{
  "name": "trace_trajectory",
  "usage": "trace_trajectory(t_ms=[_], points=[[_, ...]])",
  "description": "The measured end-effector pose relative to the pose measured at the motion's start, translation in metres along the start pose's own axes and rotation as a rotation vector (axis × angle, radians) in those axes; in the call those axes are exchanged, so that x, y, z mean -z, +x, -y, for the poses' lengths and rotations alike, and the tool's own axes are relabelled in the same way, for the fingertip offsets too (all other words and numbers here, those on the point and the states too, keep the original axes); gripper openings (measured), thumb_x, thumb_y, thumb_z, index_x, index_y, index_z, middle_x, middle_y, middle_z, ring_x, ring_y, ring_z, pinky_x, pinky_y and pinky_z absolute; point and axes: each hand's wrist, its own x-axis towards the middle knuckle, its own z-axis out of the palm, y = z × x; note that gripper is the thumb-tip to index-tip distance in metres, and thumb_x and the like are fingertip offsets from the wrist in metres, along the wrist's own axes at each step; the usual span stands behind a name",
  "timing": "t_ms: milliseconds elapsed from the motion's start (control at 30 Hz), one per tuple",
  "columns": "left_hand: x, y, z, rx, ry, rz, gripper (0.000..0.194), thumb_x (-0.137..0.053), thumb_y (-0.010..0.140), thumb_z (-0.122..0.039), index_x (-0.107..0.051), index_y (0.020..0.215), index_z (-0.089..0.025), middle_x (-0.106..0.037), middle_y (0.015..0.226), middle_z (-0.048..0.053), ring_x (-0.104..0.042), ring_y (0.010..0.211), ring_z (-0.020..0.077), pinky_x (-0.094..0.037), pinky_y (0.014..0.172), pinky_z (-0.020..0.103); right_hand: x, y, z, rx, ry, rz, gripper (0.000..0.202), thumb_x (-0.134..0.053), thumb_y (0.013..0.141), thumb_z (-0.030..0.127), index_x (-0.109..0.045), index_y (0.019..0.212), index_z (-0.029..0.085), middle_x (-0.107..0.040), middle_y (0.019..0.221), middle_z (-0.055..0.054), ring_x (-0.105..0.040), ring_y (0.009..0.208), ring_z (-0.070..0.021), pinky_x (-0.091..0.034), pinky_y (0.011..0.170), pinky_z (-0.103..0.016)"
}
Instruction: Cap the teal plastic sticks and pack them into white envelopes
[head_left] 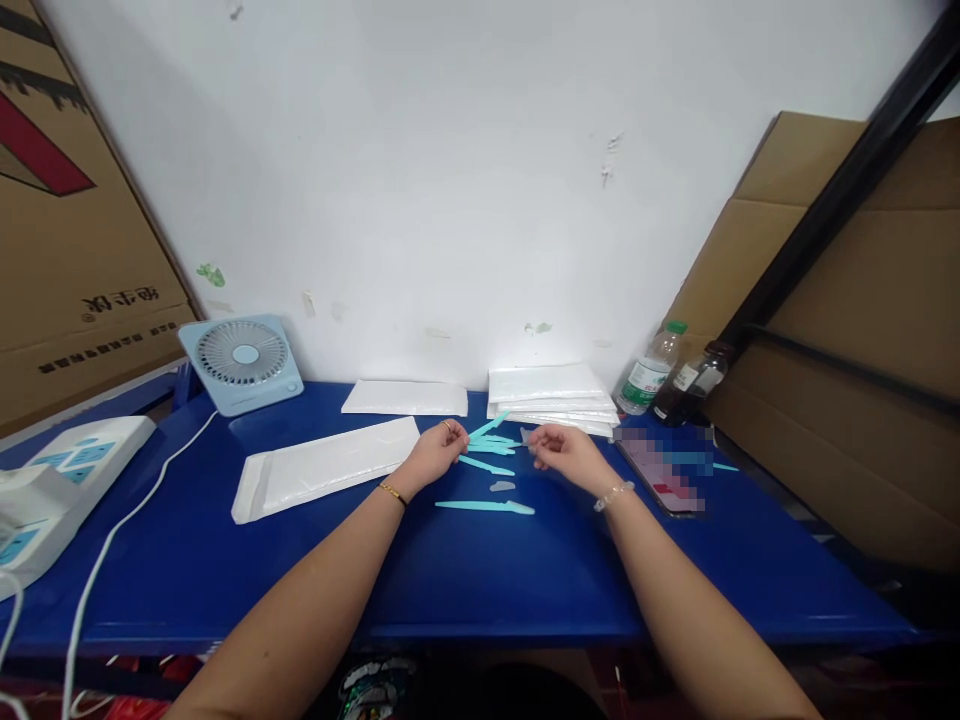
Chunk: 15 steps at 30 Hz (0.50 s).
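Pinched in my left hand (440,449) by their handle ends are several turquoise eyebrow razors (491,445), fanned out to the right. My right hand (559,450) faces them with its fingertips together at the blade end of one razor. A small clear piece, apparently a blade cap (526,437), shows at those fingertips; the exact grip is partly hidden. One loose razor (484,507) lies on the blue table nearer to me, its blade end to the right. Between it and the fanned razors rests a loose clear cap (502,487).
White padded mailers (551,385) are stacked by the wall, with single mailers (322,470) to the left. A blue fan (244,360) and a power strip (75,480) stand left. At right are a phone (656,475), a green-capped bottle (651,370) and a dark bottle (690,385).
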Motion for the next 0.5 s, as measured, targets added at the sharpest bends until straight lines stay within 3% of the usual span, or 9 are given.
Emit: trace_trajectory(t_ms=[100,267,400,500], points=[[0.000,0.001,0.000,-0.018,-0.005,0.022,0.022,-0.047,0.081,-0.039,-0.052,0.082,-0.018,-0.058,0.074,-0.001,-0.051,0.058,0.0105,-0.042,0.057,0.023,-0.006,-0.007,0.010,0.110,-0.185,0.172,0.017,-0.059,0.078,0.031,-0.064,0.087,0.017,-0.060,0.065,-0.001,-0.059,0.059,-0.0132,-0.047,0.057,-0.026],[0.001,0.002,0.000,-0.011,-0.023,0.020,0.021,-0.049,0.078,-0.039,-0.052,0.082,-0.018,-0.058,0.072,-0.001,-0.050,0.058,0.0103,-0.041,0.056,0.022,-0.028,-0.010,0.020,0.361,-0.563,0.311,0.011,-0.062,0.075,0.019,-0.066,0.085,0.018,-0.061,0.080,-0.003,-0.055,0.065,-0.0117,-0.041,0.058,-0.022],[0.004,0.003,0.001,-0.007,-0.041,0.027,0.021,-0.051,0.077,-0.039,-0.052,0.081,-0.018,-0.057,0.071,-0.001,-0.047,0.057,0.0098,-0.038,0.055,0.021,-0.039,-0.011,0.020,0.419,-0.751,0.243,0.011,-0.054,0.072,0.008,-0.062,0.075,0.016,-0.061,0.079,-0.004,-0.053,0.066,-0.0121,-0.039,0.059,-0.023],[0.006,0.004,0.003,-0.022,-0.040,0.029,0.021,-0.051,0.077,-0.039,-0.052,0.080,-0.017,-0.054,0.069,-0.002,-0.045,0.058,0.0098,-0.036,0.055,0.021,-0.032,-0.009,0.017,0.376,-0.615,0.162,0.008,-0.053,0.075,0.012,-0.059,0.076,0.018,-0.060,0.075,-0.002,-0.053,0.064,-0.0118,-0.040,0.059,-0.023]])
